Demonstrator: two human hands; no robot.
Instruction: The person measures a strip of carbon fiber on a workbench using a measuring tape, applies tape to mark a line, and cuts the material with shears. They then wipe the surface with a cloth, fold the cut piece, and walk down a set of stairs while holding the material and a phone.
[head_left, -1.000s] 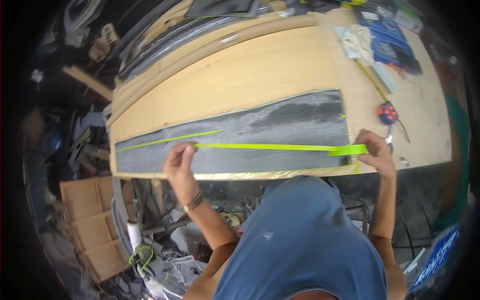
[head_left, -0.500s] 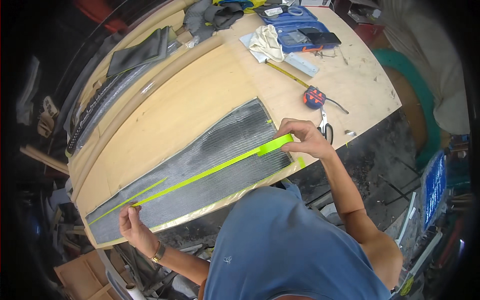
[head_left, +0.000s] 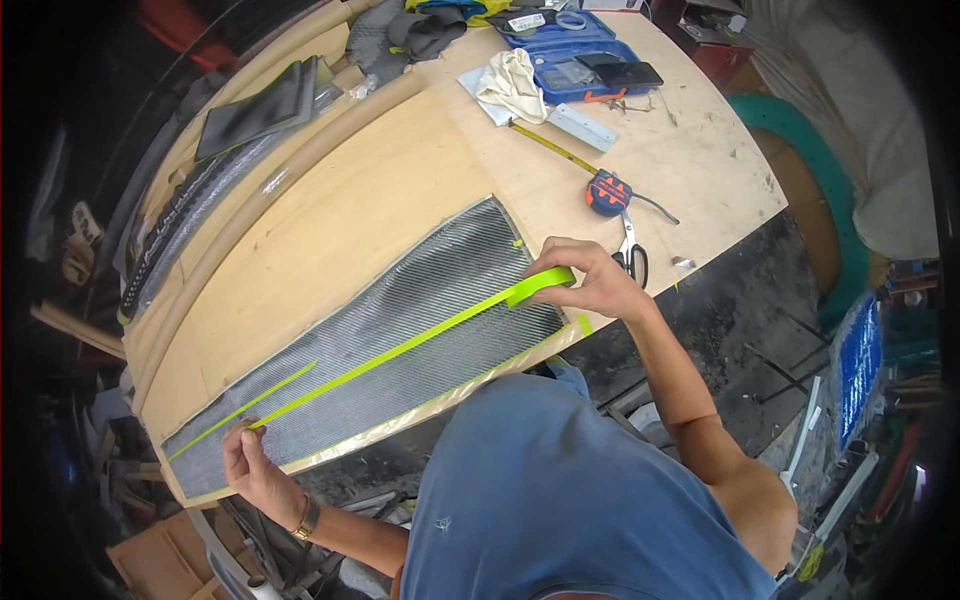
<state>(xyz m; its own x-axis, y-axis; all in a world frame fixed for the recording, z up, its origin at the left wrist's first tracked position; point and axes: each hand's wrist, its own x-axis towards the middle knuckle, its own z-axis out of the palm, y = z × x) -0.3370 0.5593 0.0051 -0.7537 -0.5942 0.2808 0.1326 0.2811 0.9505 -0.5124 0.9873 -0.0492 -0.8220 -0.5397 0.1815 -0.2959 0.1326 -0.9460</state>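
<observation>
A tube (head_left: 270,185) is laid at far left. Near left, the end of the tape (head_left: 390,356) is pinched in the left hand (head_left: 262,476), thumb to fingers; it is stretched over the cloth (head_left: 450,268) to the roll (head_left: 540,285), gripped and partly hidden by the curled right hand (head_left: 600,285). By the tape measure (head_left: 608,193) at right, the tips of the scissors (head_left: 629,238) cannot be made out.

Tape roll (head_left: 541,282) partly behind right fingers (head_left: 572,250)

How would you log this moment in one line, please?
Left hand: pinching end of green tape strip; right hand: holding tape roll; below: black woven fabric sheet; nearby: scissors, tape measure
</observation>
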